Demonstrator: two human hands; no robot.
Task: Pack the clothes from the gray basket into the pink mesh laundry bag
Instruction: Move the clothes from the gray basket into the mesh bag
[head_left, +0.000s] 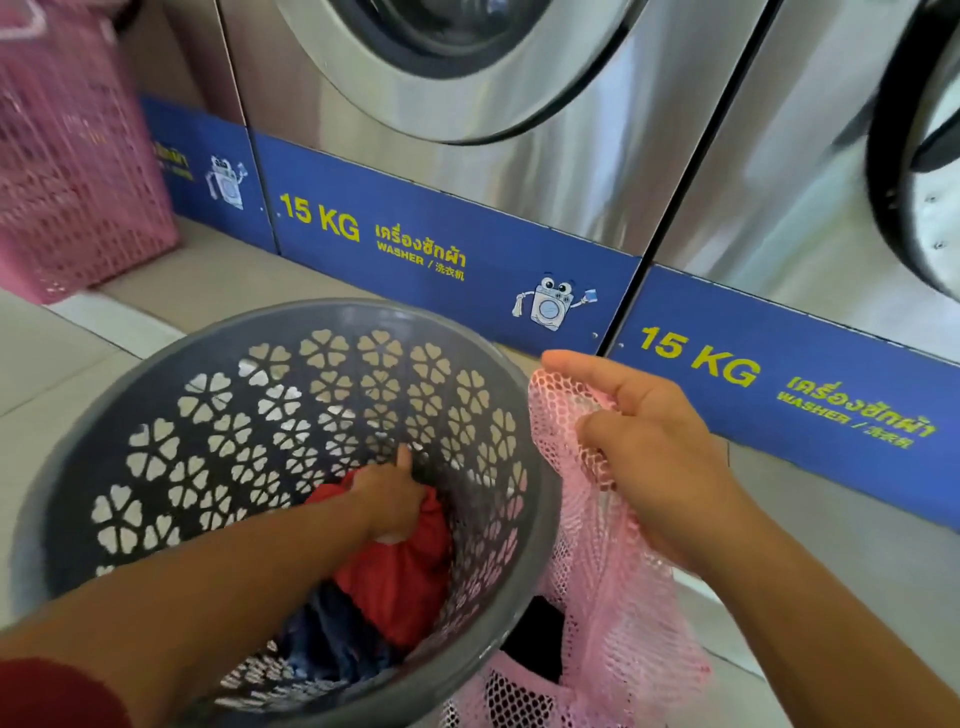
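Red cloth (410, 577) lies deep in the gray basket (171, 358), against its right wall, and the left hand (389, 506) closes on it to lift it. The right hand (639, 447) pinches the pink mesh bag (618, 618) just beside the basket's right rim, probably so its mouth stays near.

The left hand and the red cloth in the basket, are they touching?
Touching. The head view shows the left hand deep in the gray basket, its fingers closed on a bunch of the red cloth, with no gap between them.

Clothes (400, 582) in basket (291, 332); bag (618, 613) right.
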